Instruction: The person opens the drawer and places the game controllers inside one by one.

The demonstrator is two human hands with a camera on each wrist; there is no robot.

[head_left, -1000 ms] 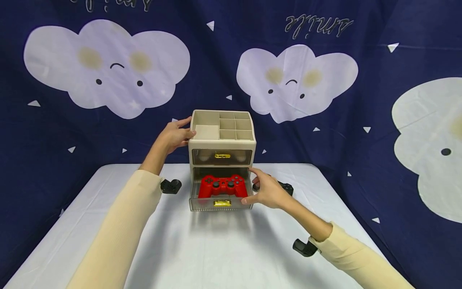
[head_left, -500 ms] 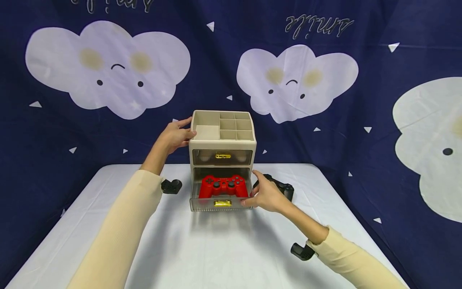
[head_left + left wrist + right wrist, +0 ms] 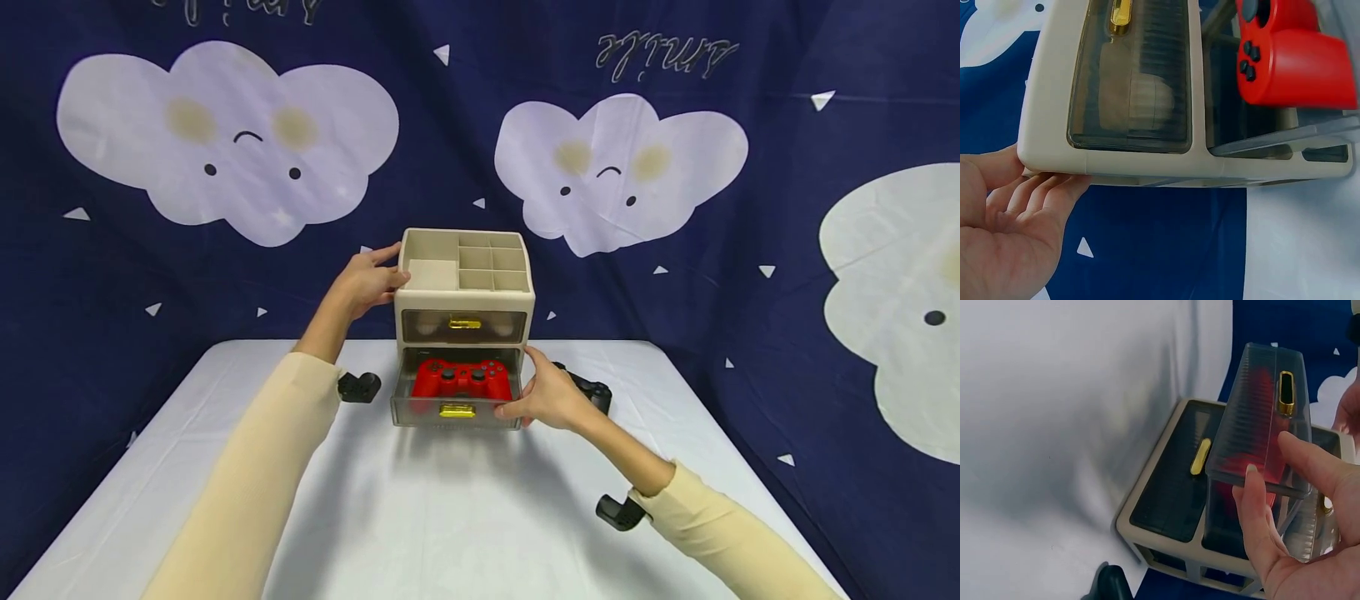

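Observation:
A cream desktop drawer organizer (image 3: pixel 465 297) stands on the table. Its clear grey middle drawer (image 3: pixel 427 412) juts out, holding a red game controller (image 3: pixel 462 379). My left hand (image 3: pixel 363 283) grips the organizer's upper left side, thumb over the top rim and fingers along the outer wall (image 3: pixel 1029 194). At the drawer's right front corner, my right hand (image 3: pixel 551 396) pinches it, thumb on the front panel and fingers along the side (image 3: pixel 1257 512). The drawers above (image 3: pixel 491 327) and below (image 3: pixel 1172 481) are closed, with gold handles.
A black game controller (image 3: pixel 592 390) lies on the white-covered table (image 3: pixel 465 525) behind my right hand, partly hidden by it. A dark blue curtain (image 3: pixel 442 150) with cloud prints hangs close behind the organizer. Open compartments (image 3: pixel 491 260) divide the organizer's top.
The middle drawer's front, with the red controller, has shifted slightly inward and up. My right hand has regripped its corner and moved with it. The left hand stays in place.

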